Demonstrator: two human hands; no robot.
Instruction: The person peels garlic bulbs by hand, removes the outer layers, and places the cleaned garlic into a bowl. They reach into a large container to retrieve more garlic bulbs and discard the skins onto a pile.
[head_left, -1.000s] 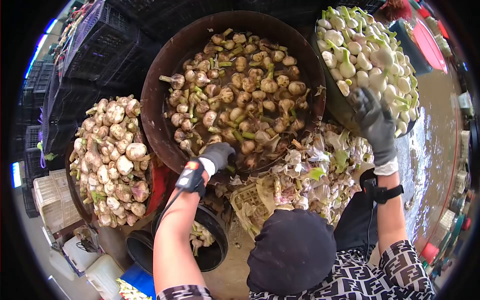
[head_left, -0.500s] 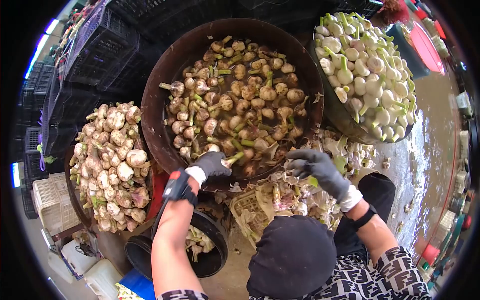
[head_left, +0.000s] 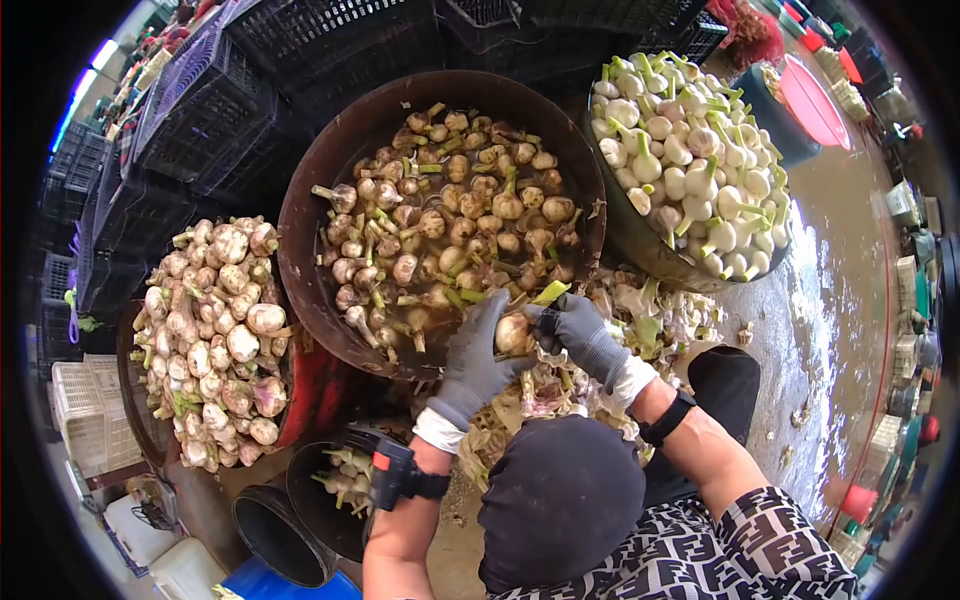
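Observation:
Both my hands, in grey gloves with white cuffs, meet at the near rim of a wide brown tub [head_left: 330, 330]. My left hand [head_left: 474, 352] is closed around a garlic bulb [head_left: 514, 336] with brownish skin. From the other side, the fingers of my right hand [head_left: 588, 342] are closed against the same bulb; a green stem [head_left: 551, 292] sticks up above them. Murky water in the tub holds many unpeeled garlic bulbs [head_left: 460, 200] with cut stems. Loose peeled skins [head_left: 645, 310] lie heaped under and beside my right hand.
A dark tub of clean white garlic [head_left: 690, 150] stands at the right. Dirty garlic [head_left: 215, 330] is piled in a container at the left. Black crates [head_left: 200, 110] line the back left. Black buckets [head_left: 285, 535] stand near my left arm, and the floor at right is wet.
My left hand has moved right and toward me with the garlic bulb. My right hand has come left and closed on it. The whole view has shifted slightly.

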